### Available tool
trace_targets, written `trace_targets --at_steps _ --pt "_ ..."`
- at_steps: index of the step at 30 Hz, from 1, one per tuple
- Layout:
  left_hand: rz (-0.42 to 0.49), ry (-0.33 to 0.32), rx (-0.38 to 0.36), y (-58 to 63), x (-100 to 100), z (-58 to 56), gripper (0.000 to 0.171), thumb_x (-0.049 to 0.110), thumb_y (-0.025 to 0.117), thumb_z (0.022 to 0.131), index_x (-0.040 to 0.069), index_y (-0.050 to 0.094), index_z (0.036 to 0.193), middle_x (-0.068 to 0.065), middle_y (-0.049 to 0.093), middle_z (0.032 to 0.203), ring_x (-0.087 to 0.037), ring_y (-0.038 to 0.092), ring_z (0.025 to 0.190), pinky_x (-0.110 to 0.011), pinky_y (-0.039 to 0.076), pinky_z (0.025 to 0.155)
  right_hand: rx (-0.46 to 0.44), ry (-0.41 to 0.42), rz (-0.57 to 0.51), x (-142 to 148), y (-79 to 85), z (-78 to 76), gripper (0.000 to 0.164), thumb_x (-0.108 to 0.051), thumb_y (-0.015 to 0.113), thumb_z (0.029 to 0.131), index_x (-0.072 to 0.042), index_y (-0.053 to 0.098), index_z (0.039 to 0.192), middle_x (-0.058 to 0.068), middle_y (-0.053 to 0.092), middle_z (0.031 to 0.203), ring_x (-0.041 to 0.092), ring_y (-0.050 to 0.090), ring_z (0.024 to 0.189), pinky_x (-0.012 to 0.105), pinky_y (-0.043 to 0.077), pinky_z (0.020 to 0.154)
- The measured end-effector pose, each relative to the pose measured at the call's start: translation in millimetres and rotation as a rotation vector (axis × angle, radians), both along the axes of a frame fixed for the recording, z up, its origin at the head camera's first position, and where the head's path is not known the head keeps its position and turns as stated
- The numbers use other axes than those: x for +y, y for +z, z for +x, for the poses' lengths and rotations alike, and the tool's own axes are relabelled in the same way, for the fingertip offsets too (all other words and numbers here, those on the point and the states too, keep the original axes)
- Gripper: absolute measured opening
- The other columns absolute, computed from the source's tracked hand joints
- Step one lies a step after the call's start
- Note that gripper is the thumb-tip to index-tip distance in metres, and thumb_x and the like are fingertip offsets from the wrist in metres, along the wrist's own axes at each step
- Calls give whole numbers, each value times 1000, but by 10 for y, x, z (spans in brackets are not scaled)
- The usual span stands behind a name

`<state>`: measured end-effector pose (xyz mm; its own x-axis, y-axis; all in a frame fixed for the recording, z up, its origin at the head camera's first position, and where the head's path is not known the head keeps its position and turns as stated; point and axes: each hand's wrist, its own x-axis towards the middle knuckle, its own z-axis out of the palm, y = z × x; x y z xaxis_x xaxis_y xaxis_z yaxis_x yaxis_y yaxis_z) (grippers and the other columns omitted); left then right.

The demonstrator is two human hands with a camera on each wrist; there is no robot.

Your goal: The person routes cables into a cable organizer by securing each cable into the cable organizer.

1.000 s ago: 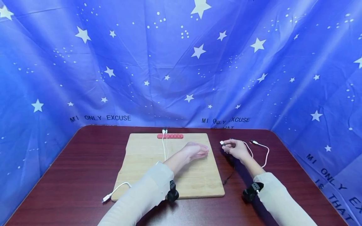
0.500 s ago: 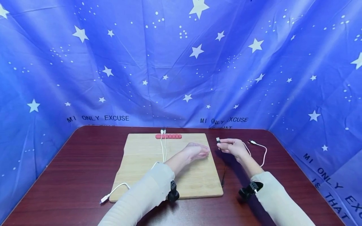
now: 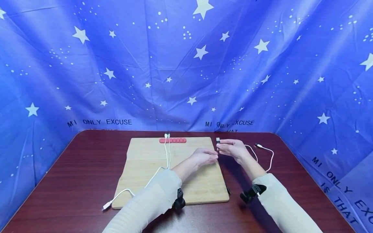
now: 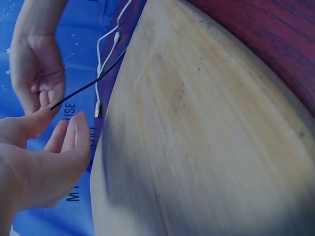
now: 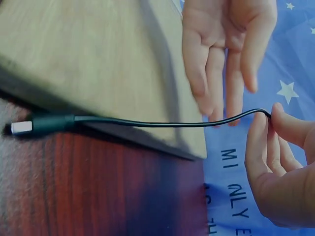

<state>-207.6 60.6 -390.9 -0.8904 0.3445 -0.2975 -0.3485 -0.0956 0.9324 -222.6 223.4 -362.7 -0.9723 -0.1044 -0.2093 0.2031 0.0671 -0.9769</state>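
Right hand (image 3: 234, 150), black cable (image 5: 162, 125) nearer board (image 3: 204, 184); backdrop (image 3: 175, 64): probably "MI ONLY EXCUSE"

- Board (image 3: 142, 158), lower middle of the head view: pale wood, smooth and matt — with thin grain lines.
- Table (image 3: 73, 171), lower left: red-brown, looks like wood, a bit shiny.
- Curtain (image 3: 137, 48), top: thin, creased cloth.
- Black cord (image 5: 162, 124), middle of the right wrist view: smooth, shiny plastic — with a metal tip (image 5: 21, 128).
- Sleeves (image 3: 142, 200), bottom: matt cloth.

At lower centre, a board (image 3: 201, 187) is lying on a table (image 3: 70, 174), a clip strip (image 3: 178, 140) resting near its far edge; just to its right, a cable (image 3: 218, 141) is sitting in the right hand (image 3: 234, 150).
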Motion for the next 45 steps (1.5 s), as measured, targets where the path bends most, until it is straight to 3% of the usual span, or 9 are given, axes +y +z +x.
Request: trace_targets --at_steps 4,7,15,22,30,37,45 --pt "25 19 3 -7 40 25 29 -10 61 86 -13 63 115 -28 67 115 -14 69 79 -36 57 94 7 -8 -33 -48 49 -39 46 3 63 87 17 45 128 -10 70 71 2 68 70 19 61 71" --pt "40 25 16 -1 60 44 27 -11 60 86 -13 64 113 -27 67 114 -9 65 72 -36 59 92 18 -15 -39 -67 76 -67 47 3 64 87 18 45 128 -10 70 71 3 68 70 19 61 70" --pt "47 50 32 -18 66 110 26 -12 64 82 -14 66 108 -26 70 108 -12 69 74 -35 61 85 8 -12 -42 -118 120 -76 44 4 63 87 16 47 126 -10 70 71 4 69 69 18 61 67" --pt "-12 -18 37 -31 -2 182 25 -9 67 82 -11 68 106 -25 71 105 -17 73 80 -34 62 81 5 0 -58 -162 85 -96 39 6 61 87 15 49 123 -9 71 70 3 68 67 19 61 67" --pt "-71 -40 44 -8 -141 271 26 -11 68 80 -12 67 105 -26 72 98 -16 72 76 -34 62 79 -31 15 -76 -210 54 -118 45 5 62 88 16 46 129 -8 71 70 4 69 69 20 61 70" --pt "-54 -30 31 28 -274 331 31 -12 67 80 -15 64 111 -29 69 104 -22 73 86 -36 61 82 -29 19 -117 -286 82 -143 41 6 63 86 15 50 124 -6 71 72 6 70 71 22 62 72" --pt "-67 -4 30 0 -500 319 33 -10 68 80 -12 65 112 -25 71 105 -16 73 81 -33 61 83 -52 -14 -177 -376 56 -185 53 7 60 88 20 37 135 -3 70 72 7 70 72 22 62 73"
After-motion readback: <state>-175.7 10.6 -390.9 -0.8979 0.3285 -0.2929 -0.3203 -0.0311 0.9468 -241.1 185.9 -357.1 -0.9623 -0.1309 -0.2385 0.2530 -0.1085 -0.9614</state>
